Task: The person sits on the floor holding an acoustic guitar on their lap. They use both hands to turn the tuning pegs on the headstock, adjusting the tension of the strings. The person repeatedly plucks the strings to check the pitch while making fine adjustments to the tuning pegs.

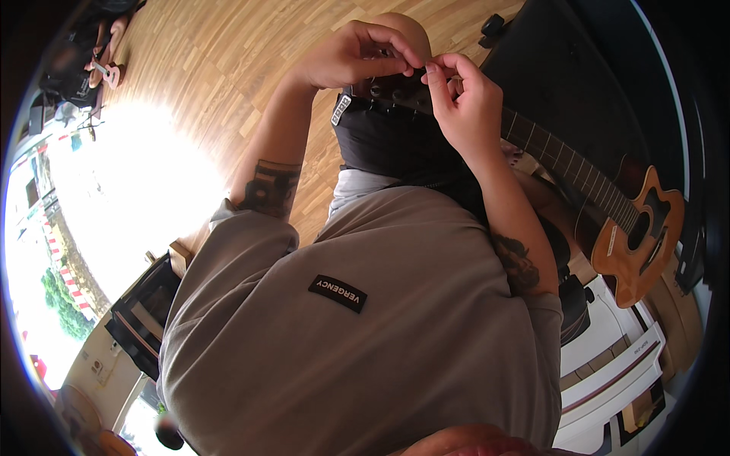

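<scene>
An acoustic guitar point(620, 262) lies across to my right, its light wooden body far right and its dark fretted neck point(566, 159) running toward my lap. The headstock point(399, 97), with tuning pegs, rests above my dark shorts, partly covered by my hands. Over it, my left hand point(357, 57) is closed, thumb and forefinger pinched together. My right hand point(468, 102) pinches too, its fingertips meeting those of the left. Whatever is between them is too small to make out. A small pale strip with dark marks point(340, 110) shows beside the headstock.
Wooden floor point(251, 57) spreads beyond my knees. A large black surface point(585, 83) stands at the far right. White equipment point(608, 380) is at the lower right. A small pink ukulele point(112, 74) leans at the far left, near a glaring window point(144, 167).
</scene>
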The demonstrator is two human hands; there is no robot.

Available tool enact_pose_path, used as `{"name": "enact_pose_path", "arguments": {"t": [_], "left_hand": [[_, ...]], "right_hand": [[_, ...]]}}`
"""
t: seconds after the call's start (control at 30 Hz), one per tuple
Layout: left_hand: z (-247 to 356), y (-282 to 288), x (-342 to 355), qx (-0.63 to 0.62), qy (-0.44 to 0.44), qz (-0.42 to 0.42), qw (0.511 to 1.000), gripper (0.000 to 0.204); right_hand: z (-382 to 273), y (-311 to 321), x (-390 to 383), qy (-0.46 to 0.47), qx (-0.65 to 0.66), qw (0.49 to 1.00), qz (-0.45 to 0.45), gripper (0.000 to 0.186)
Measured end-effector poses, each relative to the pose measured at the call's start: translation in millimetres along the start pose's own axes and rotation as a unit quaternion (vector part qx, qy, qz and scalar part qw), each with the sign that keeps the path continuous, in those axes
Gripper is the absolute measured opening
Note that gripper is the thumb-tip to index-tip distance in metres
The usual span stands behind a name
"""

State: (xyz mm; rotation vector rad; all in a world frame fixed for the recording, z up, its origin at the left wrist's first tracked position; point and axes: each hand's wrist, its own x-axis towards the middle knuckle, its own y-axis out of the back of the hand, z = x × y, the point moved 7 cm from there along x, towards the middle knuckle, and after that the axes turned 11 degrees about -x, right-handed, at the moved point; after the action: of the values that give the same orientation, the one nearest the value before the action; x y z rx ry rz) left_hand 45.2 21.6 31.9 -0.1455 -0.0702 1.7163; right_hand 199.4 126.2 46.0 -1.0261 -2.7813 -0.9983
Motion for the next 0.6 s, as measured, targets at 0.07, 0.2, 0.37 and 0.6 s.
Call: {"name": "enact_pose_path", "arguments": {"t": [0.07,0.2,0.37,0.6], "left_hand": [[10.1,-2.2,4.9,0.045,-0.056,-0.03,0.997,0.011],[14.7,6.9,15.5,0.22,-0.114,-0.006,0.969,0.015],[-7.5,14.9,21.2,0.265,-0.119,0.014,0.957,0.014],[-28.2,14.3,11.2,0.198,-0.111,0.059,0.972,0.015]], "right_hand": [[-0.7,0.5,0.6,-0.003,0.001,1.0,-0.001,0.013],[-2.3,-1.4,2.3,-0.007,-0.022,1.0,-0.006,0.013],[-2.5,-5.1,2.0,0.013,-0.078,0.997,-0.006,0.014],[-2.4,-6.5,-2.8,0.034,-0.092,0.995,-0.005,0.013]]}}
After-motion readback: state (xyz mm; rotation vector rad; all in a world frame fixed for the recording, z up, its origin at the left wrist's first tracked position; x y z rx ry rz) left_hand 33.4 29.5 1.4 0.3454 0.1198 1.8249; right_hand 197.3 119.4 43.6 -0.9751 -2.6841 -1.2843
